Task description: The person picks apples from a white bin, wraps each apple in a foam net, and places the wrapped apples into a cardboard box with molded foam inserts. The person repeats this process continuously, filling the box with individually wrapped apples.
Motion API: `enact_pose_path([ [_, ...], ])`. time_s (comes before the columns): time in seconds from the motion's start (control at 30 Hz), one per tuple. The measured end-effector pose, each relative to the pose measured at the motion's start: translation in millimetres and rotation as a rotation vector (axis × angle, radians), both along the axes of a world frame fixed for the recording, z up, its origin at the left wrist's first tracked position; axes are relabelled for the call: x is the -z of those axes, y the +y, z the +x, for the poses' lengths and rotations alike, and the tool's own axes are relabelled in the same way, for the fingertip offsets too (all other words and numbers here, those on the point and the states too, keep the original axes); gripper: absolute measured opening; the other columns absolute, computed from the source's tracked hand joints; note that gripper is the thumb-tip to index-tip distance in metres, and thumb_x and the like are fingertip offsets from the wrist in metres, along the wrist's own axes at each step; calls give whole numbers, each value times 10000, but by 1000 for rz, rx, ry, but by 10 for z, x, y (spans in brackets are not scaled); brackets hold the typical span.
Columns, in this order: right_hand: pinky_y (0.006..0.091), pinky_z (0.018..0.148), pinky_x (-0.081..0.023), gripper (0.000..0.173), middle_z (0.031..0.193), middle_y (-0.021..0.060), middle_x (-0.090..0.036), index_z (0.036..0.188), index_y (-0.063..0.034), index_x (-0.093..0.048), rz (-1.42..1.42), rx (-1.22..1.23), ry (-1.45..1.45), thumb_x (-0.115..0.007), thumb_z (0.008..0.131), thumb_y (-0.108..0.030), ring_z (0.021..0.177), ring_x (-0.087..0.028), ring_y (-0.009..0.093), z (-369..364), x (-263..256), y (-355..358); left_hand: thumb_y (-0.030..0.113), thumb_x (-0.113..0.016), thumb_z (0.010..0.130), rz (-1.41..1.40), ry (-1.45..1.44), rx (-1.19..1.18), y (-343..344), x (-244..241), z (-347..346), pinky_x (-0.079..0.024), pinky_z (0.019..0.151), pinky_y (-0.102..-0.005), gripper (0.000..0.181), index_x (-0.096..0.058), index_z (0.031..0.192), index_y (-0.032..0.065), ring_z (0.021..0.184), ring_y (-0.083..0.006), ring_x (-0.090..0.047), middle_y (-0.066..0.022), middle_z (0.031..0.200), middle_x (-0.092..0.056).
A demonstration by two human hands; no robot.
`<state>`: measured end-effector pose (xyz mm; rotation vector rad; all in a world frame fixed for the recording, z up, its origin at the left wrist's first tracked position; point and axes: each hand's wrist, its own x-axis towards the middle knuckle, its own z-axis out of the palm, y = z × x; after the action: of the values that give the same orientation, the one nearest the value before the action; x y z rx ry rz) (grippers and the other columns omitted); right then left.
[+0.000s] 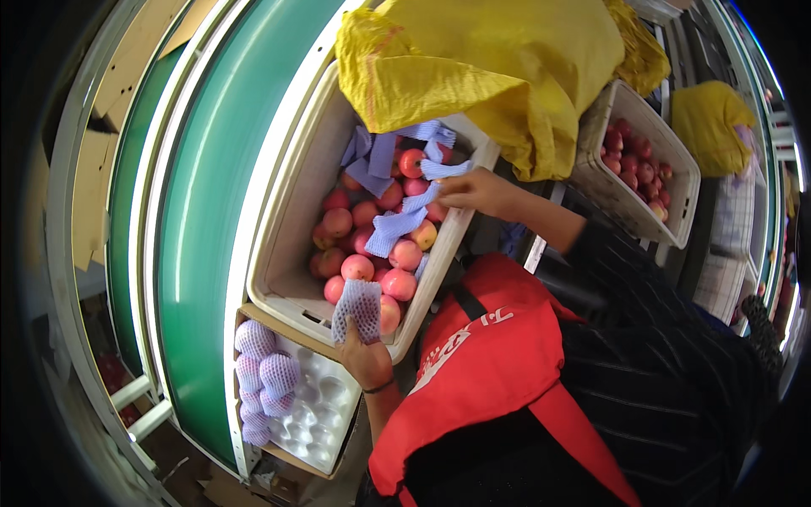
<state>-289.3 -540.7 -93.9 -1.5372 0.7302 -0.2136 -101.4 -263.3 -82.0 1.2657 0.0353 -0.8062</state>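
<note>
My left hand (364,358) holds a white foam net sleeve (358,307), thumb on top, over the near end of a whitish plastic crate (279,253). Whether anything is inside the sleeve is hidden. Red apples (358,267) lie in the crate, with several loose lavender foam net sleeves (396,228) on them. Above the crate's right rim, my right hand (472,190) has its fingertips at one of these sleeves; its grip on it is unclear. Below the crate, a cardboard carton (298,457) contains a moulded tray (320,415) and several net-wrapped apples (279,374) along its left side.
A green conveyor belt (196,253) with white rails runs along the left. Yellow woven sacking (481,70) covers the crate's far end. Another crate (592,152) of apples stands at upper right, near a yellow bundle (709,130). My red apron (494,355) is close to the crate.
</note>
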Motion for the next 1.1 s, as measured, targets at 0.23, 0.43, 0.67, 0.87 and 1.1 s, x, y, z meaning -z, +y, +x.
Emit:
enact_pose_path([
  [0.23, 414, 907, -464, 486, 1055, 204, -604, 1050, -11, -570, -871, -508, 687, -796, 659, -193, 1052, -572, 355, 1193, 1499, -888, 66, -520, 947, -2, 44, -182, -70, -132, -224, -497, 878, -340, 235, -523, 1140, -67, 978, -234, -610, -142, 1089, -604],
  [0.43, 332, 785, -524, 556, 961, 137, -669, 1120, 51, -561, -232, -320, 256, -800, 695, -215, 841, -664, 216, 1276, 1040, -888, 15, -591, 886, 38, -150, -78, -287, -250, -186, -479, 882, -310, 292, -552, 1168, -50, 985, -192, -606, -104, 1085, -619],
  [0.67, 302, 834, -503, 589, 1079, 115, -609, 1201, 23, -501, 32, -511, -45, -766, 790, -304, 952, -611, 184, 1098, -155, 65, 79, -768, 763, -83, -335, 222, -1026, -328, -118, -463, 868, -273, 471, -556, 1166, -41, 962, -151, -587, -62, 1076, -612],
  [0.87, 223, 680, -484, 459, 892, 23, -630, 1073, -19, -602, 184, -218, -58, -523, 946, -454, 828, -604, 108, 986, -108, -30, 60, -672, 791, -329, 54, 238, -778, -399, -156, -456, 937, -344, 429, -521, 1179, -43, 1040, -206, -587, -109, 1111, -601],
  [1.1, 322, 956, -453, 376, 1187, 83, -597, 1251, -11, -512, 401, -914, -342, -470, 983, -272, 1089, -573, 194, 911, -75, 615, 80, -697, 700, -489, 315, 225, -251, -569, -418, -440, 944, -360, 635, -429, 1268, -21, 1069, -230, -564, -116, 1147, -579],
])
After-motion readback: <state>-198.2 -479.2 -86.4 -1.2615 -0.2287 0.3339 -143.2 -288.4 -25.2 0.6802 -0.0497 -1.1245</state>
